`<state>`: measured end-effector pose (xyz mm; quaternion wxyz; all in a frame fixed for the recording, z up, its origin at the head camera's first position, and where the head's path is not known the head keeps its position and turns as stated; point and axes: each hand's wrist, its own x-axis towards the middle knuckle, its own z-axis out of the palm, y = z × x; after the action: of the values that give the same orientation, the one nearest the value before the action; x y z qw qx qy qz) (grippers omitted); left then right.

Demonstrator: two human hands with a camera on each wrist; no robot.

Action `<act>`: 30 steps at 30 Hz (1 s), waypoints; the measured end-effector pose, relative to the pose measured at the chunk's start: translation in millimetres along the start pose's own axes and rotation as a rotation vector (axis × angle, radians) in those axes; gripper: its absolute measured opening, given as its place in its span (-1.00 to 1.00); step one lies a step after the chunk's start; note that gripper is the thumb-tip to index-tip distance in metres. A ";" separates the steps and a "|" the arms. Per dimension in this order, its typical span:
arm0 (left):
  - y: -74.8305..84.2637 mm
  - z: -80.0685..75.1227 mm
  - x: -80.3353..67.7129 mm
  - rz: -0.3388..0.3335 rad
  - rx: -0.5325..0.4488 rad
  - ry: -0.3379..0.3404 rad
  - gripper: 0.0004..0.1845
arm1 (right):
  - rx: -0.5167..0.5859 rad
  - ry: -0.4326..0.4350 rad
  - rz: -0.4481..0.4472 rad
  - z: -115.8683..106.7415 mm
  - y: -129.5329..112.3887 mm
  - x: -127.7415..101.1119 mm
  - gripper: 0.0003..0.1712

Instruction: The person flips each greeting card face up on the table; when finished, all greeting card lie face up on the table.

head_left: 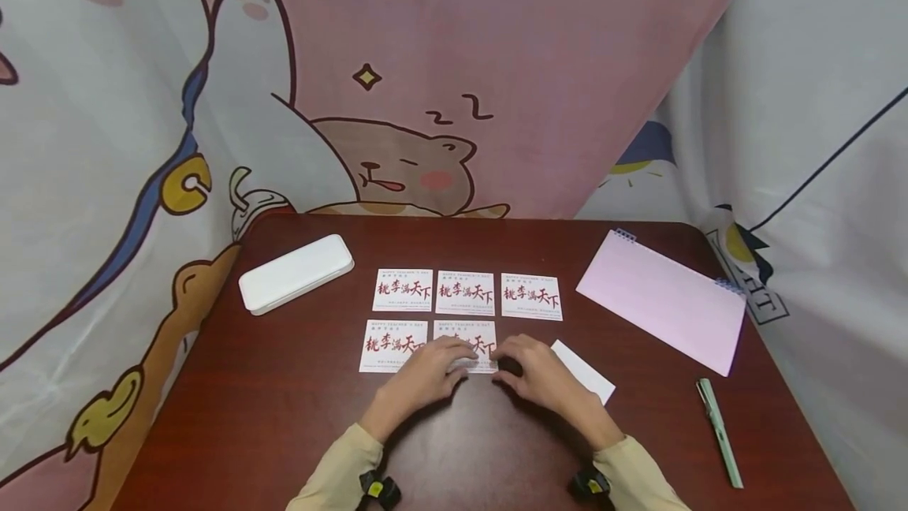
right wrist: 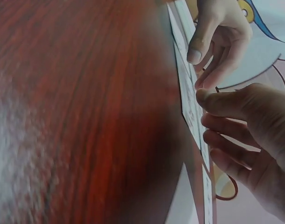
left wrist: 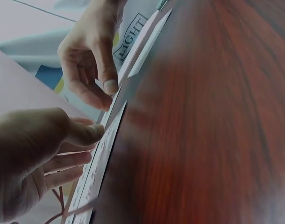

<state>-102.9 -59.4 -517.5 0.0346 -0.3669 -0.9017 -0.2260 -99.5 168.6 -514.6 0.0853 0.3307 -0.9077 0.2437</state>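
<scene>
My left hand reaches over the lower-middle card, a white square with red lettering, its fingertips at the card's front part. At the same card's right edge is my right hand, thumb apart from the fingers. The left wrist view shows the left thumb and fingers spread loosely beside the card. In the right wrist view the right fingers are gently bent close to the cards. A similar card lies left of the left hand. A plain white card sits partly under the right forearm.
Three more lettered cards form a row behind, the middle one among them. A white case lies back left. To the right are a pink notepad and a pale green pen. Printed curtains surround the dark wooden table.
</scene>
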 end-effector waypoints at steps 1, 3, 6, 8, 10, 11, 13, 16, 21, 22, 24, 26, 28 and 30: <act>2.4 1.0 3.1 0.007 -0.004 -0.002 -0.68 | 0.001 0.009 0.007 -2.2 1.0 -1.4 -0.71; 7.0 2.6 9.9 0.013 -0.023 -0.008 -0.66 | 0.009 0.019 0.020 -7.9 3.3 -4.4 -0.67; 12.7 6.4 21.3 0.018 -0.034 -0.012 -0.65 | 0.006 0.023 0.063 -19.8 7.9 -10.7 -0.58; 16.7 9.3 29.9 0.023 -0.037 -0.017 -0.64 | 0.004 0.013 0.110 -29.4 11.7 -16.1 -0.50; 21.1 12.7 38.9 0.034 -0.038 -0.022 -0.62 | -0.021 -0.007 0.175 -38.4 16.0 -23.2 -0.39; 23.6 14.9 43.3 0.038 -0.043 -0.031 -0.60 | -0.029 -0.022 0.213 -42.5 17.7 -26.7 -0.34; 29.9 18.7 51.5 0.047 -0.048 -0.064 -0.55 | -0.051 -0.051 0.286 -49.6 20.5 -34.7 -0.22; 39.9 24.6 61.6 0.051 -0.053 -0.140 -0.45 | -0.085 -0.091 0.397 -56.3 23.1 -46.8 -0.05; 53.8 31.8 75.1 0.051 -0.022 -0.234 -0.32 | -0.120 -0.125 0.526 -61.8 25.5 -62.9 0.16; 56.0 32.7 77.7 0.058 -0.010 -0.240 -0.30 | -0.127 -0.131 0.539 -62.4 25.8 -65.4 0.19; 59.9 34.7 82.6 0.072 0.018 -0.252 -0.26 | -0.143 -0.138 0.552 -62.6 27.3 -69.6 0.22; 63.7 36.8 87.2 0.085 0.049 -0.276 -0.23 | -0.159 -0.139 0.545 -62.3 28.8 -73.1 0.22; 67.5 39.5 91.9 0.092 0.072 -0.309 -0.18 | -0.173 -0.131 0.532 -61.6 30.9 -75.4 0.19; 70.8 42.2 96.6 0.094 0.099 -0.348 -0.14 | -0.181 -0.128 0.525 -60.8 33.2 -77.0 0.13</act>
<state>-120.9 65.9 -506.2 -0.0935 -0.4400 -0.8860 -0.1123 -62.2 263.9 -499.1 -0.0090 0.0898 -0.9840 0.1539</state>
